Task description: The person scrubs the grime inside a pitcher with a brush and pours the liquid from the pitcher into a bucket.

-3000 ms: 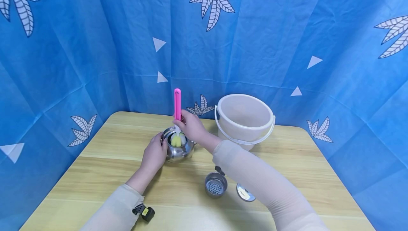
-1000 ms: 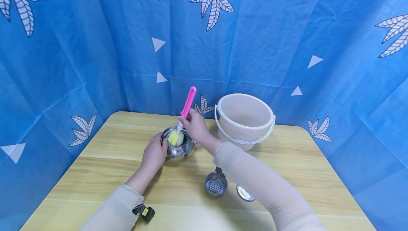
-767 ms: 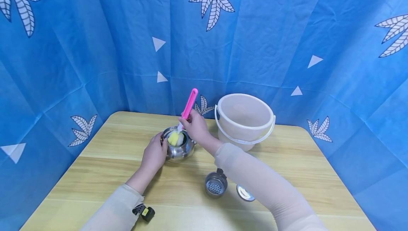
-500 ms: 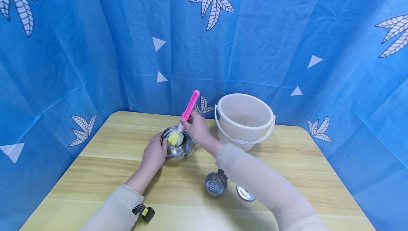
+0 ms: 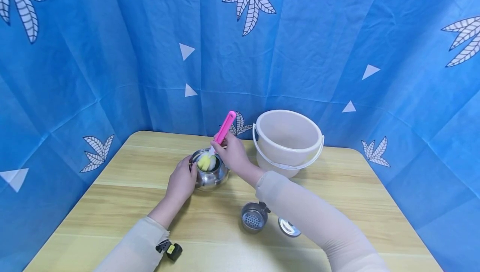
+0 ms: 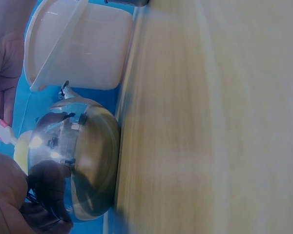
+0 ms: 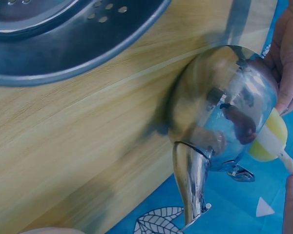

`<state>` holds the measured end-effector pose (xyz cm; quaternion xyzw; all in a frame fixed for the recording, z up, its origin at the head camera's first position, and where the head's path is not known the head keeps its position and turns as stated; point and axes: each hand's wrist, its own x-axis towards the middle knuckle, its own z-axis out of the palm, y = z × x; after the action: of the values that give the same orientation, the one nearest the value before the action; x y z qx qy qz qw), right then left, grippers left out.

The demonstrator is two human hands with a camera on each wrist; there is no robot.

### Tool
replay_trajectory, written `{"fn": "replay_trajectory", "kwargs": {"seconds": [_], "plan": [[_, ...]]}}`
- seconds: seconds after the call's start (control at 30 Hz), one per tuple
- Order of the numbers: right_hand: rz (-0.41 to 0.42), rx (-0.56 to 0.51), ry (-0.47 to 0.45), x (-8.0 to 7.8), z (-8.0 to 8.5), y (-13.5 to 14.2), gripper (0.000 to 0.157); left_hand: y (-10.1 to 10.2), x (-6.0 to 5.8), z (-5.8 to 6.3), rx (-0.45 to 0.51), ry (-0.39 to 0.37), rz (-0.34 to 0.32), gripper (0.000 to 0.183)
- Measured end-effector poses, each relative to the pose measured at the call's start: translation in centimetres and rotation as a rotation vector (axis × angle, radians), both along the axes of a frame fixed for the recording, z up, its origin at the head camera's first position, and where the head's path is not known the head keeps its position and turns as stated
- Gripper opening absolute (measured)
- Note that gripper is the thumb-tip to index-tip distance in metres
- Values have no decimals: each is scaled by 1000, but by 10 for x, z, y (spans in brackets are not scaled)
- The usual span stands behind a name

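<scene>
A shiny stainless steel teapot (image 5: 211, 181) stands on the table, its lid off. My left hand (image 5: 181, 179) grips it at its left side, by the rim. Between thumb and fingers of my right hand (image 5: 233, 153) is a sponge brush (image 5: 226, 127) with a pink handle. The handle leans to the right, and the yellow and white sponge head (image 5: 205, 162) sits in the teapot's mouth. In the right wrist view the spout (image 7: 189, 178) shows, with the sponge (image 7: 277, 134) at the opening. The left wrist view has the teapot's round body (image 6: 83, 161) close up.
A white bucket (image 5: 275, 154) with a handle stands behind my right forearm. Nearer me on the wooden table (image 5: 210, 238) are a metal strainer (image 5: 253, 218) with holes and a round metal lid (image 5: 288, 227), partly under my sleeve. A blue curtain (image 5: 311, 47) encloses the table.
The brush handle has tipped from upright to leaning right, then sunk slightly lower with my right hand. The left hand and teapot have stayed in place.
</scene>
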<state>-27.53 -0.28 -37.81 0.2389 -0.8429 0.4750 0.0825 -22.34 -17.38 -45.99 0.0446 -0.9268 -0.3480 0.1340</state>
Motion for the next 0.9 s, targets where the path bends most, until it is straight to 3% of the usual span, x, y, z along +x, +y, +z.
{"fn": "replay_trajectory", "kwargs": {"seconds": [0.23, 0.63, 0.9], "plan": [[21, 8, 12, 1, -1, 1, 21, 0, 0, 0, 1, -2, 3, 52], [116, 2, 109, 3, -7, 1, 19, -1, -1, -1, -13, 17, -8, 51], [139, 61, 194, 6, -8, 2, 15, 0, -1, 1, -11, 22, -6, 50]]}}
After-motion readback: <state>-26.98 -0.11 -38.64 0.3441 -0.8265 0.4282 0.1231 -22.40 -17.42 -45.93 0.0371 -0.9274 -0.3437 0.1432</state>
